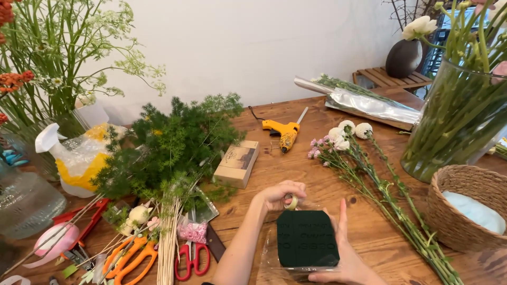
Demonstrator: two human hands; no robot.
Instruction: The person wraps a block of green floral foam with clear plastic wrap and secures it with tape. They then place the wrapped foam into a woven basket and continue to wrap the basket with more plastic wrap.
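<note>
While resting on clear wrap near the table's front edge, dark green foam block, long axis pointing away; right hand cupping it, left hand pinching tape roll; tan box beyond.

Both forearms are bare, with no sleeves in view. The left hand and right hand wear no gloves, rings or watch; the fingernails are short and unpainted.

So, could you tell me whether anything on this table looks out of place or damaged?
Nothing looks damaged or spilled. The cut flowers lie loose on the table, and both hands hold the green foam block.
</note>
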